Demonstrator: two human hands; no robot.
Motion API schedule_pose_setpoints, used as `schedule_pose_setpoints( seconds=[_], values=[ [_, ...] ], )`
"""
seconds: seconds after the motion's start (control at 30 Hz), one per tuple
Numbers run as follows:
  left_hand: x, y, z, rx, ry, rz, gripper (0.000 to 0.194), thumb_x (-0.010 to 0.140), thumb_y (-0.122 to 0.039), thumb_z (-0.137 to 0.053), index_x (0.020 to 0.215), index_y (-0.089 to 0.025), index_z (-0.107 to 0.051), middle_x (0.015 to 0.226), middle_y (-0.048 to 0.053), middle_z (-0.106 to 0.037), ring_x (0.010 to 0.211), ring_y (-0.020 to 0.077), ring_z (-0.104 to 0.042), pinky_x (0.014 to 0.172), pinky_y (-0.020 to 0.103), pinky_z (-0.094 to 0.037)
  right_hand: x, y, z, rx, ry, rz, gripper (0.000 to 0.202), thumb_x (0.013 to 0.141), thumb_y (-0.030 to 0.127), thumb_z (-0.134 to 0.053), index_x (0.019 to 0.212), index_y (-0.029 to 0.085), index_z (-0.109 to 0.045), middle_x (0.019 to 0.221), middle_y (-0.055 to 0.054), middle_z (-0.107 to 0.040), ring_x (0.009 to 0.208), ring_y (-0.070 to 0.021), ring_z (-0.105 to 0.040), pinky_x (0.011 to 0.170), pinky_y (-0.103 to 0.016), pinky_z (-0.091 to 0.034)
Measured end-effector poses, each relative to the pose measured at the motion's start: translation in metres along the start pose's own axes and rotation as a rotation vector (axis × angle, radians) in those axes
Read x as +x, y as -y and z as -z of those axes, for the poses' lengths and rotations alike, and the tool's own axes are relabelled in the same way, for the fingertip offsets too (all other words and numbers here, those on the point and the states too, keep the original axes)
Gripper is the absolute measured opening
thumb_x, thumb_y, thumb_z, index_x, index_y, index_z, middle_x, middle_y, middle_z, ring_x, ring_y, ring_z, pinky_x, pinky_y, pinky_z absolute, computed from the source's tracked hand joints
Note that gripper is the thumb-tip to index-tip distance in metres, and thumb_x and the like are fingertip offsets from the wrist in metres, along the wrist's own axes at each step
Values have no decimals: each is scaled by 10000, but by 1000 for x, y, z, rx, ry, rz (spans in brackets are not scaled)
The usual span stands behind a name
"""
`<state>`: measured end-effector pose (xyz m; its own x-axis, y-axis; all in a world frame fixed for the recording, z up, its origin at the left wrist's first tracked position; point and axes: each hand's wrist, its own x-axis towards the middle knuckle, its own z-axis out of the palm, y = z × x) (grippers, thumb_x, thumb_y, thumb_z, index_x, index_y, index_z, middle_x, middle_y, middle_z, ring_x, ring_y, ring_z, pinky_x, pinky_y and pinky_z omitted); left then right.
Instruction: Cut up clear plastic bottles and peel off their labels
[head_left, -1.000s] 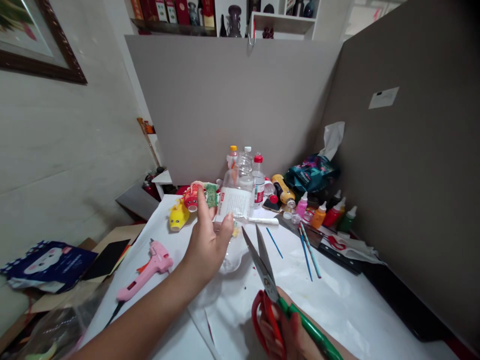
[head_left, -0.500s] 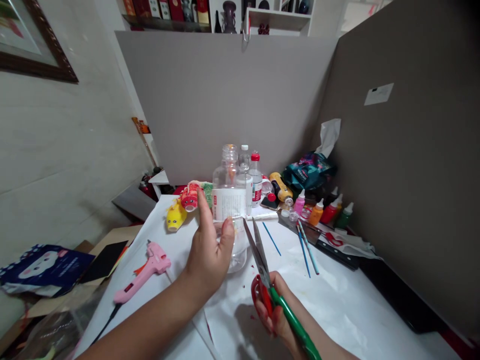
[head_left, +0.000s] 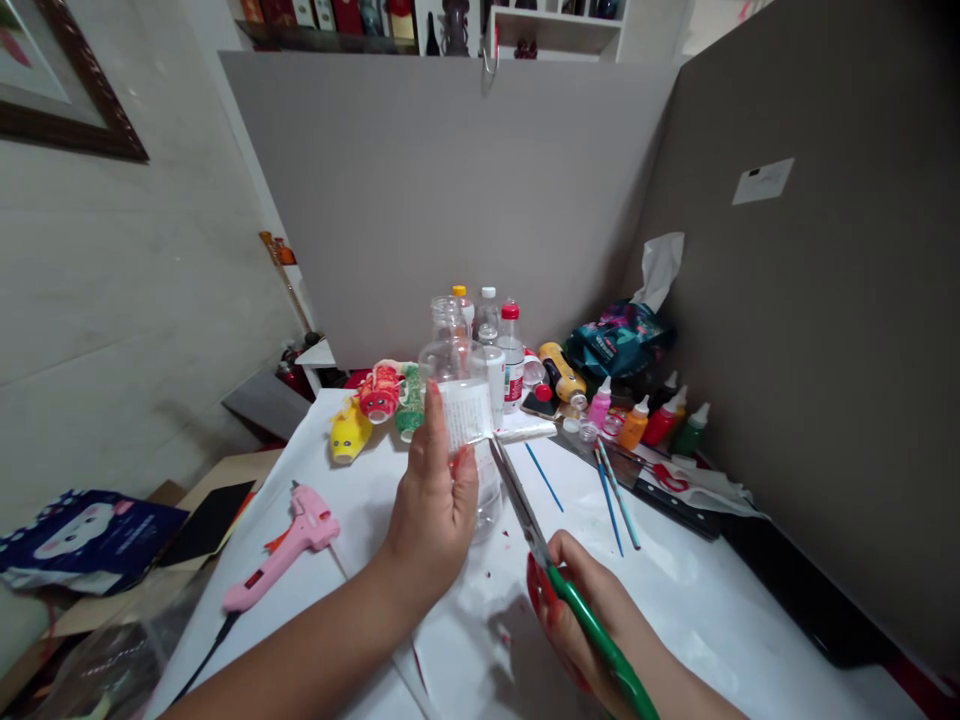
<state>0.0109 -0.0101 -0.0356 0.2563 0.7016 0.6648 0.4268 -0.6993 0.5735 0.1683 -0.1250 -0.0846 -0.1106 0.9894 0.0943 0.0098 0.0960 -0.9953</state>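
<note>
The left hand (head_left: 435,505) was clamped around a clear bottle (head_left: 459,400), thumb and fingers wrapped on its lower half, holding it upright above the white table (head_left: 675,600). The bottle stood near the middle of the view, its open neck at 12 o'clock from the hand and its white label (head_left: 466,412) just above the fingertips. The right hand (head_left: 577,610), at 4 o'clock from the bottle, was closed through the handles of the scissors (head_left: 536,540). Their blades ran up toward 11 o'clock and the tips met the bottle at the label's lower right edge; whether the blades were parted there could not be told.

At 9 o'clock from the left hand a pink glue gun (head_left: 281,550) lay on the table, its cord trailing toward 7 o'clock. Behind the bottle, at 10 o'clock, lay a yellow figure (head_left: 349,435) and a red one (head_left: 379,392). At 1 o'clock stood more bottles (head_left: 510,350), one with a red cap. At 3 o'clock blue brushes (head_left: 613,490) lay on the paper, and beyond them, toward 2 o'clock, a row of paint bottles (head_left: 645,420) stood near the grey partition (head_left: 810,350). A tissue pack (head_left: 619,340) sat in the corner.
</note>
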Motion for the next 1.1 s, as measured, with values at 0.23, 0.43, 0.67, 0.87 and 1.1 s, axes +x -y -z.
schedule_pose_setpoints(
  seconds=[0.23, 0.43, 0.67, 0.87, 1.1],
  values=[
    [-3, 3, -1, 86, 14, -53, 714, 1009, -245, -384, 1593, -341, 14, 1519, 150, -446, 1340, 301, -481, 1077, 522, -402, 2, -14, -3, 117, 4, 5, 574, 772, 729, -658, 816, 248, -347, 615, 93, -390, 513, -68, -272, 468, -199, -215],
    [-3, -5, 1, 76, -22, -80, 712, 1010, -240, -382, 1593, -348, 14, 1575, 141, -360, 1368, 286, -454, 1122, 517, -369, 4, -21, -2, 188, 13, 2, 610, 738, 760, -663, 837, 252, -340, 705, 79, -405, 520, -62, -236, 465, -202, -230],
    [-5, -4, -1, 140, -11, -135, 735, 1001, -183, -389, 1591, -357, 15, 1394, 109, -589, 1418, 295, -416, 1139, 562, -343, 3, -14, 1, 68, -76, 22, 647, 708, 810, -641, 797, 238, -354, 629, 84, -410, 540, -73, -302, 488, -214, -239],
    [-2, -6, 1, 96, -33, -95, 769, 999, -235, -416, 1591, -301, 71, 1629, 162, -288, 1452, 318, -372, 1112, 549, -412, -2, -12, -2, 304, 82, 22, 550, 819, 740, -599, 851, 231, -392, 544, 114, -391, 388, -36, -271, 363, -161, -213],
    [7, -10, 7, -126, -49, 14, 748, 1005, -329, -433, 1603, -256, 10, 1670, 128, -184, 1461, 385, -331, 1126, 579, -403, -5, -19, -23, 678, 233, 48, 609, 814, 814, -498, 882, 212, -440, 466, 122, -359, 326, -35, -265, 332, -153, -242]
  ],
)
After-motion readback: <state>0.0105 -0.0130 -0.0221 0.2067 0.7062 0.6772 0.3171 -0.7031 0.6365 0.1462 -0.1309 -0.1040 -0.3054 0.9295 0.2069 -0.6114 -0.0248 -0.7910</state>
